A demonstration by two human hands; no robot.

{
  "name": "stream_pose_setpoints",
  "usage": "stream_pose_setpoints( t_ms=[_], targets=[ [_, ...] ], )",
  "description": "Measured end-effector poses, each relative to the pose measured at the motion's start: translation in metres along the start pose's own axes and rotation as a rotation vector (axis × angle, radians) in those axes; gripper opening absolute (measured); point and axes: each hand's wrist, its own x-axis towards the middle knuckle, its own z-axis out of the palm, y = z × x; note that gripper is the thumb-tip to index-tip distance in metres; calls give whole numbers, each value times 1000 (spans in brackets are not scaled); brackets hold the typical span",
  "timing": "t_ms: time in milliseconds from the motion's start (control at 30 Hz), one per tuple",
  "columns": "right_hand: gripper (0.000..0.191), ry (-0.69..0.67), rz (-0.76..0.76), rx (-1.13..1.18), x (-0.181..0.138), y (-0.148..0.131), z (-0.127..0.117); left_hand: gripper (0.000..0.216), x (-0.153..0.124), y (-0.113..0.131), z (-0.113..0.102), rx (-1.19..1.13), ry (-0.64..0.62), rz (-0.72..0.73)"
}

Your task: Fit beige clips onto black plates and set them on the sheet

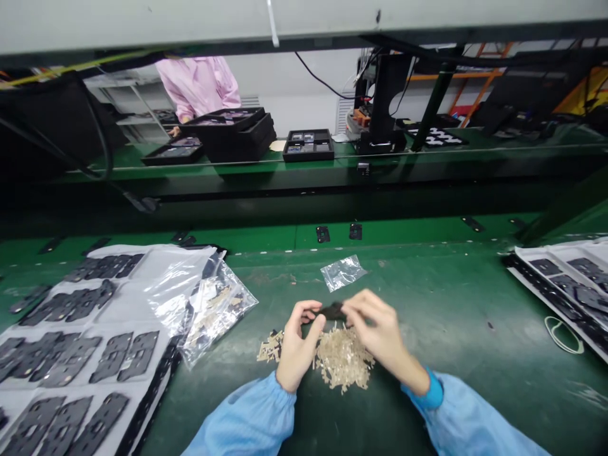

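Observation:
My left hand (300, 345) is closed on the left end of a dark flat part (333, 310), held just above the green bench. At its right end, my right hand (380, 326) pinches with thumb and forefinger; motion blur hides whether a small piece is between them. Below the part lies a heap of small beige translucent pieces (344, 360). A smaller pile of beige and dark bits (270, 347) sits beside my left wrist. Beyond my hands rests a small clear plastic bag (342, 273).
At left, a white divided tray (118, 307) holds several black plates, with a clear bag of beige pieces (218, 310) at its edge. Another tray (536, 253) and a pale loop (563, 334) lie at right. Across the bench stands a person in pink (199, 82) near black trays (232, 136).

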Motion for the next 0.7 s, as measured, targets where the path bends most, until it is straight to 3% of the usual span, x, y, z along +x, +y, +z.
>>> stream_pose_setpoints(
  t_ms=[100, 200, 300, 400, 533, 700],
  targets=[
    [17, 238, 120, -347, 49, 44, -40, 19, 9, -8, -5, 72, 110, 45],
    [20, 332, 163, -505, 98, 99, -86, 17, 20, -18, -12, 127, 193, 63],
    [20, 295, 219, -638, 123, 142, -120, 16, 26, -25, -16, 154, 200, 78],
    [22, 203, 297, -749, 128, 166, -135, 14, 26, -28, -17, 168, 190, 108],
    [27, 141, 388, -852, 134, 169, -122, 12, 22, -27, -19, 166, 175, 107],
    [26, -28, 489, -843, 164, 147, -51, 13, 19, -26, -22, 167, 161, 63]
  ],
)
